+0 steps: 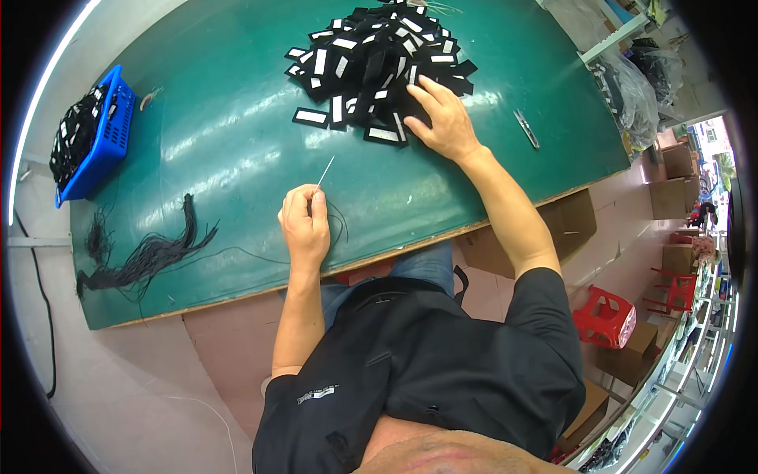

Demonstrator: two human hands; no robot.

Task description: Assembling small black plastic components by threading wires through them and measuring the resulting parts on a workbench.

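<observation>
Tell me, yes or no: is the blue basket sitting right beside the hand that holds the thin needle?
No. The blue basket sits at the table's far left edge, well apart from the left hand pinching the needle.

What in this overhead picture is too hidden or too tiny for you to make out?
- Head view: what the right hand grips, if anything; its fingers lie on the pile of black rectangular tags with white labels.
- Head view: the far edge of that pile, cut off by the top rim.
- Head view: how the thin black cord meets the thin white needle-like stick in the left hand; too small.
- Head view: contents of the blue plastic basket; dark, blurred.
</observation>
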